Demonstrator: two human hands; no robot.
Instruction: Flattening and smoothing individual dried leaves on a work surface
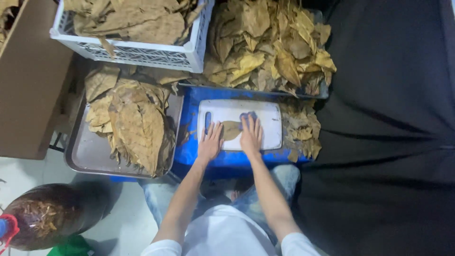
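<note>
A white cutting board (pixel 265 118) lies flat on a blue surface (pixel 189 142), and everything else sits around that board. On the board, near its lower left part, lies a single small brown leaf (pixel 231 130), spread flat. The person's left hand (pixel 210 142) rests palm down over the board's lower left edge, fingers stretched out and slightly spread, the fingertips touching the left side of the leaf; it grips nothing. The right hand (pixel 250 136) lies flat on the board just right of the leaf, fingers long and close together, pressing on the leaf's right edge; it also holds nothing, and a small dark bluish patch shows at its fingertips, though I cannot tell what that is. To the left of the board stands a metal tray (pixel 83 154) bearing a stack of large dry brown leaves (pixel 137 125). Beyond the board's far edge is a heap of yellowish dry leaves (pixel 270 47), and up to the left of that a white plastic crate (pixel 128 51) filled with more leaves. Just right of the board lies a smaller pile of crumpled leaf scraps (pixel 301 130), bordered by black cloth (pixel 393 118). Well to the lower left of the board sits a dark rounded jar (pixel 52 215), with a brown cardboard box (pixel 28 80) above it.
</note>
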